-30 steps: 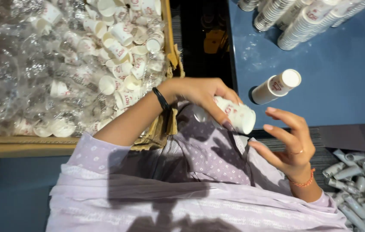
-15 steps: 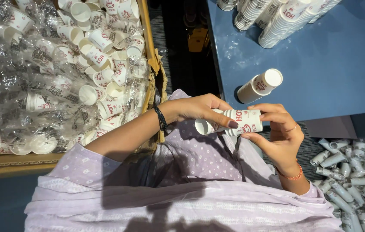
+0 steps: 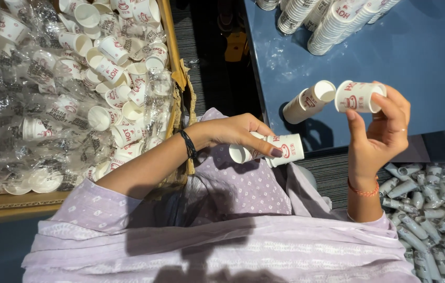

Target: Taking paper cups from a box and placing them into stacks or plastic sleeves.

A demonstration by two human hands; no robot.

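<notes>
Over the lilac lap, the left hand (image 3: pixel 235 133) closes its fingers around a short sideways stack of white paper cups with red print (image 3: pixel 272 149). The right hand (image 3: pixel 385 131) pinches a single white paper cup (image 3: pixel 357 96) above the blue table (image 3: pixel 421 57), just beside a lying cup stack (image 3: pixel 309 101). Farther left sits a cardboard box of loose cups (image 3: pixel 176 73).

White red-printed cups (image 3: pixel 357 96), blue table (image 3: pixel 421 57), lilac dotted sleeve (image 3: pixel 91 207).

Clear plastic bags (image 3: pixel 34 105) w/ cups in cardboard box (image 3: pixel 2 207), left.
</notes>
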